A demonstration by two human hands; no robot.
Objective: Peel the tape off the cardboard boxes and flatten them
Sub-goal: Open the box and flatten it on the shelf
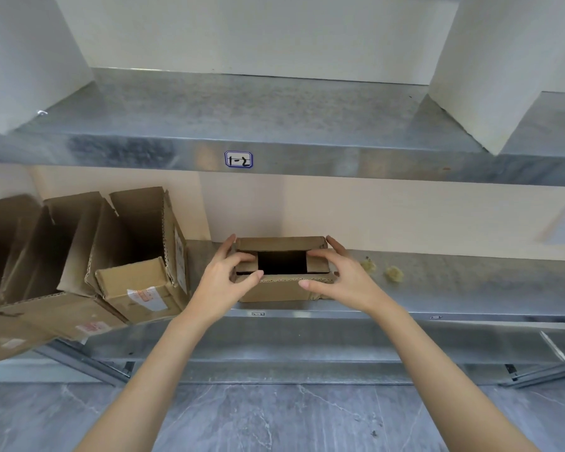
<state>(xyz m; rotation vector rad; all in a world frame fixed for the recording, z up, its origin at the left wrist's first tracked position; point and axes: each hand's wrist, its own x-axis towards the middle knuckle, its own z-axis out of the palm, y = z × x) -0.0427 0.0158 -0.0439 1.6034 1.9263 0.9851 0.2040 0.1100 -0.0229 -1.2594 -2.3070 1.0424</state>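
A small brown cardboard box stands on the lower metal shelf, its top open with the side flaps folded inward over a dark inside. My left hand grips its left end, thumb on the near edge and fingers over the left flap. On the box's right end, my right hand has its thumb on the near edge and its fingers on the right flap. No tape shows on this box.
Several opened cardboard boxes with shipping labels lean together at the left of the same shelf. Two crumpled yellowish scraps lie to the right. An upper shelf labelled "1-2" carries white blocks. Grey floor lies below.
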